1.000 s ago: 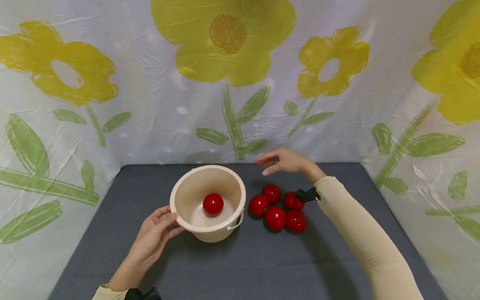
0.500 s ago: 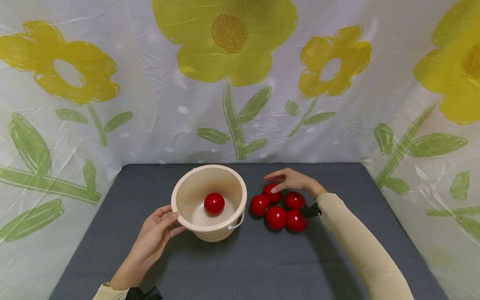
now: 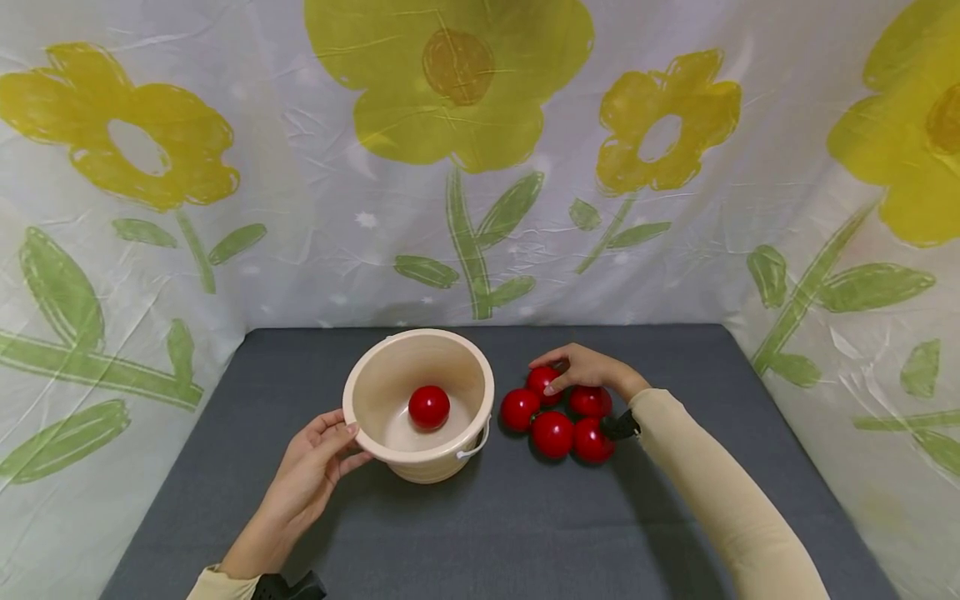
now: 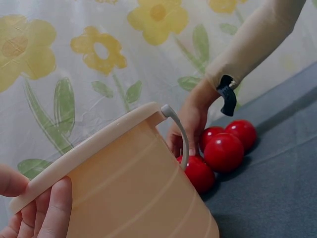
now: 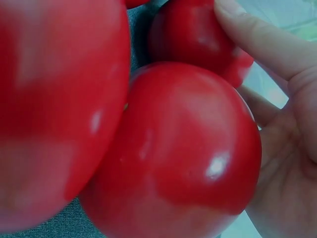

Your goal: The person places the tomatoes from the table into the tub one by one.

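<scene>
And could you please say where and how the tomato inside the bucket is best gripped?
Probably from above, through the mouth of the bucket, gripping the tomato left and right at its widest: it is round, walled in, with gaps on both those sides.

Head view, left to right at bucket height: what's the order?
Left hand → cream bucket → group of five red balls → right sleeve. Right hand left out: it overlaps the group.
</scene>
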